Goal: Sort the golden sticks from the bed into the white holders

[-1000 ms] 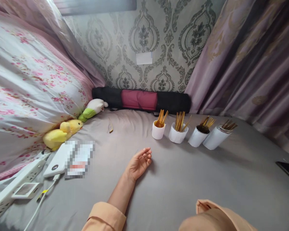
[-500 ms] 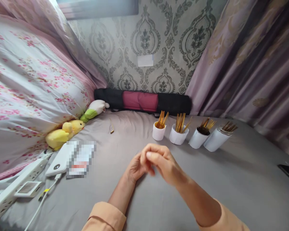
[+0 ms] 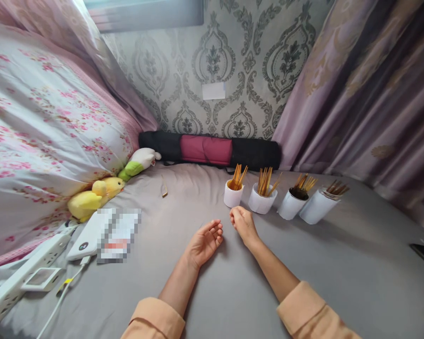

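Note:
My left hand (image 3: 204, 242) lies palm up on the grey bed sheet (image 3: 339, 263), fingers loosely spread, holding nothing. My right hand (image 3: 243, 223) reaches forward with its fingers curled together, just in front of the nearest white cup (image 3: 232, 194). Nothing shows in that hand. Several white cups stand in a row on the sheet, each with thin wooden sticks (image 3: 238, 176) poking out: a second cup (image 3: 262, 199), a third (image 3: 289, 203) and a tilted one (image 3: 316, 206) at the right end.
A black and maroon rolled bag (image 3: 208, 149) lies along the patterned wall. Floral bedding (image 3: 45, 136), a yellow plush toy (image 3: 93, 195) and a green-white plush (image 3: 139, 160) are at left, with a power bank (image 3: 86, 238) and power strip (image 3: 17, 278). Curtains (image 3: 367, 94) hang on the right.
My right arm came up into view from the lower right, passed over my left hand, and now reaches out close to the first cup. My left hand has stayed put.

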`<state>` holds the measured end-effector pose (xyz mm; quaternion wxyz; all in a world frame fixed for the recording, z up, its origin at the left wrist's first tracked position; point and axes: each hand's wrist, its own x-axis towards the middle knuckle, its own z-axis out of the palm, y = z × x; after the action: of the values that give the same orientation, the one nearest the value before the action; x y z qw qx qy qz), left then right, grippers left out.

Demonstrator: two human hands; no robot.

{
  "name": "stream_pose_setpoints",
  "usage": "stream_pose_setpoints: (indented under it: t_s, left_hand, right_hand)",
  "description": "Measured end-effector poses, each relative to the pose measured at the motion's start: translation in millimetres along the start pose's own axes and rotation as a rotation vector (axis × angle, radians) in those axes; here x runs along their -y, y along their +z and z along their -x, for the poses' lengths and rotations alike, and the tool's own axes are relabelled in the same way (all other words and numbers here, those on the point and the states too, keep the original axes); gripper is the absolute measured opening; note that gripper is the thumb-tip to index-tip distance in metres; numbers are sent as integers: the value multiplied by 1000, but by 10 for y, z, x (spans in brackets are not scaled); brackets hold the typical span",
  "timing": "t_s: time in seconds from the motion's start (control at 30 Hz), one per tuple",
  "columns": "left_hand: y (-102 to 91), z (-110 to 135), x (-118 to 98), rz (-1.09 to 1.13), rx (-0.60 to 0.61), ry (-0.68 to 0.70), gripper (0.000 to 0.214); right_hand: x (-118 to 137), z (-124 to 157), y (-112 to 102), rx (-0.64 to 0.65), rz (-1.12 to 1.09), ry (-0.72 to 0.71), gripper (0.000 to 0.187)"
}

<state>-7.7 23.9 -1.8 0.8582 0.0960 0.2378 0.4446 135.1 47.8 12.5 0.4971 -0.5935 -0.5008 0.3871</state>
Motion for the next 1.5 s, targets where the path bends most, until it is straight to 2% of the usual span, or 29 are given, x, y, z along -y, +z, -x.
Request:
stream_pose_setpoints:
  t_s: [0.3,0.63,1.0,1.2,1.5]
  left_hand:
    - [42,0,-12,1,-30,-23,11]
    - [120,-44,-178,-64,-220,-19,4]
    - [39,-178,-600,-181,-339,105,3]
    - [0,-265,-901,-299,-484,209,6]
    - [-167,-375,-1330,-493,-692,354,10]
  right_hand:
    - [-166,-46,-62,-102,317,-133,33]
    - [-287,-71,-71,-113,441,-191,42]
    - [-316,-62,-50,-127,505,-202,39]
    - [-301,-31,-46,-111,526,-172,38]
    - [-281,-7,-56,-106,543,-162,36]
